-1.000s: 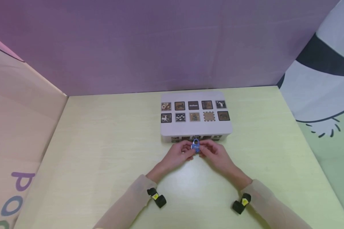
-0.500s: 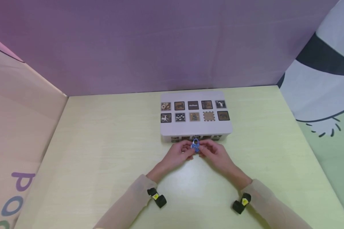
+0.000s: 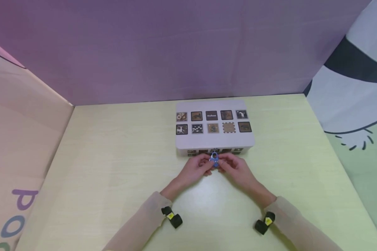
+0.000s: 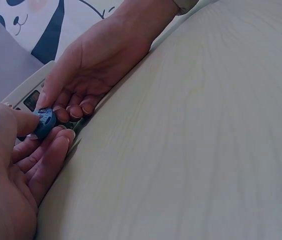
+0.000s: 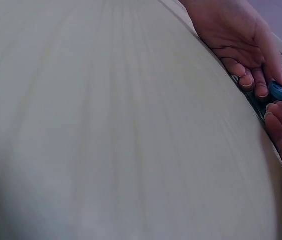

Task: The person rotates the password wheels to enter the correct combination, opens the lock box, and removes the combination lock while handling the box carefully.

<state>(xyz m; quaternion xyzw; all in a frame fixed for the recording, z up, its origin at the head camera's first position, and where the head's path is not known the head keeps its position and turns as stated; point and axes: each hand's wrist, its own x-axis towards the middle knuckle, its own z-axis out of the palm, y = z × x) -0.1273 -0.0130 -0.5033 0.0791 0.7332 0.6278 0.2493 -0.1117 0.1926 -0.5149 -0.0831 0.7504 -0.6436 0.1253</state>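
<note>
A small blue padlock (image 3: 214, 161), with number wheels and its shackle pointing up, hangs at the front wall of a white box (image 3: 212, 140) printed with small square pictures. My left hand (image 3: 193, 171) pinches the padlock's left side with thumb and fingertips. On its right side the thumb and fingers of my right hand (image 3: 238, 170) pinch it too. In the left wrist view, the blue lock body (image 4: 46, 123) sits between both thumbs, other fingers curled below. Fingers partly cover the lock (image 5: 281, 93) in the right wrist view; whether the shackle is latched cannot be seen.
The box stands at the back middle of a pale wooden table (image 3: 122, 150). A purple backdrop (image 3: 150, 52) rises behind the table, with printed panels at left and right. Each sleeve carries a black wrist camera (image 3: 172, 217).
Both hands stay in place with their grip on the padlock. The lock body has tilted slightly between the fingers, so its number wheels look different. The box has not moved.
</note>
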